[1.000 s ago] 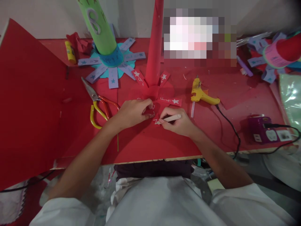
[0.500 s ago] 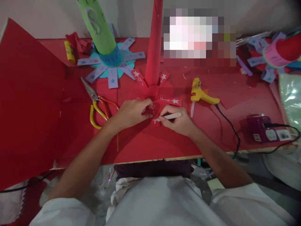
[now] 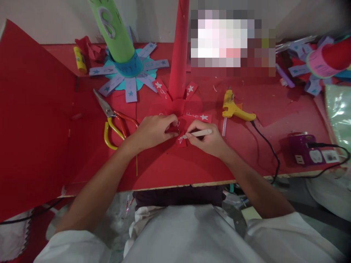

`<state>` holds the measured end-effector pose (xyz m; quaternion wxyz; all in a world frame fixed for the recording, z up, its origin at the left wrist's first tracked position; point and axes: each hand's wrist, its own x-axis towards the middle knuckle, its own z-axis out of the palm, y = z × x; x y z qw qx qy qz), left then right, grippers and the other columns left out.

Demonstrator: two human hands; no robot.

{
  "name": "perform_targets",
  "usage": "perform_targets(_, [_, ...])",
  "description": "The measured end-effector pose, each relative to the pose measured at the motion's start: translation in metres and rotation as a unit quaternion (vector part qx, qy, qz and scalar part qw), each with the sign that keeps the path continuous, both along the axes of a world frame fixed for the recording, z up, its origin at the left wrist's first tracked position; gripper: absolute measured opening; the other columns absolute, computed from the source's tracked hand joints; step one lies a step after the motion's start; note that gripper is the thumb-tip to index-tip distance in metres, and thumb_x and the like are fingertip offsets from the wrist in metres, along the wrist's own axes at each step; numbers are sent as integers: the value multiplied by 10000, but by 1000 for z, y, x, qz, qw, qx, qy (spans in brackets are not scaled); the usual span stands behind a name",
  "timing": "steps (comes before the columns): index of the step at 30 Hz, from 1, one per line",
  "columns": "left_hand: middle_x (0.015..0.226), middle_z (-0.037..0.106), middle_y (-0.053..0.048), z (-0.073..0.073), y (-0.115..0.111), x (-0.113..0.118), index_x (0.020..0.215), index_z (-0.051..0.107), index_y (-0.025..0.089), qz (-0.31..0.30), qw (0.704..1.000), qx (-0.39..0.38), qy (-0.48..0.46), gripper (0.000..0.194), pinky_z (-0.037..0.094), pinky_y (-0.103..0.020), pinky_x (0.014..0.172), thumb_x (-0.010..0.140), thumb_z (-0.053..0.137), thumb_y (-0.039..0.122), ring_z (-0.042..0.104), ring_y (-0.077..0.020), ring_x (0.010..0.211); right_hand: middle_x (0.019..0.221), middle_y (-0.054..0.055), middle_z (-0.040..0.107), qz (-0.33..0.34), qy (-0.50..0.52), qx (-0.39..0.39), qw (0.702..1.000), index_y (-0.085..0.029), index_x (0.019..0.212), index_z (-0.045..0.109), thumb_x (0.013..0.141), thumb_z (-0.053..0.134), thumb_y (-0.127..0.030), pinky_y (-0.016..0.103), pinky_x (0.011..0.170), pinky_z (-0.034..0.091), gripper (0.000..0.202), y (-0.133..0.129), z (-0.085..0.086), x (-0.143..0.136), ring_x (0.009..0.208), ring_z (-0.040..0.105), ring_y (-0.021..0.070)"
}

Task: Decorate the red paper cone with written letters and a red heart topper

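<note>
My right hand (image 3: pixel 207 138) grips a white marker pen (image 3: pixel 203 133), its tip on a red paper strip (image 3: pixel 182 143) that points toward me. White lines of a small, partly drawn star (image 3: pixel 180 139) show under the tip. On the other side of that strip rests my left hand (image 3: pixel 157 131), thumb and forefinger curved and apart at the paper. A tall red paper tube (image 3: pixel 178 54) stands behind the hands, with red strips around its foot. White letters and stars mark several of these strips, such as the right one (image 3: pixel 199 117). My left hand partly covers the left one.
Left of my hands lie scissors (image 3: pixel 109 113) with yellow and orange handles. A yellow glue gun (image 3: pixel 233 107) and a purple power adapter (image 3: pixel 307 149) are at right. Behind stand a green tube (image 3: pixel 119 40) with lilac strips and a yellow glue stick (image 3: pixel 79 60). A red panel (image 3: pixel 33 120) rises at left.
The pen tip has shifted slightly, and the white star outline under it has gained lines. My left hand stays in about the same place.
</note>
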<state>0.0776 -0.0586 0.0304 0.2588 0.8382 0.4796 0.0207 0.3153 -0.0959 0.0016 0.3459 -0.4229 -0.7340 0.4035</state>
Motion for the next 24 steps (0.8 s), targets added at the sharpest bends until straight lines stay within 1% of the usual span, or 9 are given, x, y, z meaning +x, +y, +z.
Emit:
perform_targets(9, [982, 768, -28, 0, 1, -1, 1170, 679, 246, 1, 1000, 0, 8, 276, 329, -324, 667, 982, 695, 448, 680, -228, 872, 628, -59, 604, 9, 13, -7, 1000, -217, 763, 607, 909, 667, -219, 265, 546, 349, 158, 0, 3, -1, 536, 441, 90])
perform_targets(17, [981, 761, -24, 1, 0, 0, 1165, 676, 242, 4, 1000, -1, 7, 269, 306, -329, 657, 982, 692, 437, 677, -230, 883, 625, -57, 601, 8, 6, -11, 1000, -216, 747, 612, 894, 662, -209, 264, 552, 349, 155, 0, 2, -1, 550, 453, 91])
perform_targets(24, [979, 765, -24, 0, 1, 0, 1160, 675, 247, 4, 1000, -4, 8, 254, 316, -335, 655, 973, 691, 418, 679, -228, 870, 669, -38, 660, 12, 13, -6, 1000, -215, 800, 661, 939, 691, -272, 260, 550, 355, 153, -1, 1, 0, 570, 503, 101])
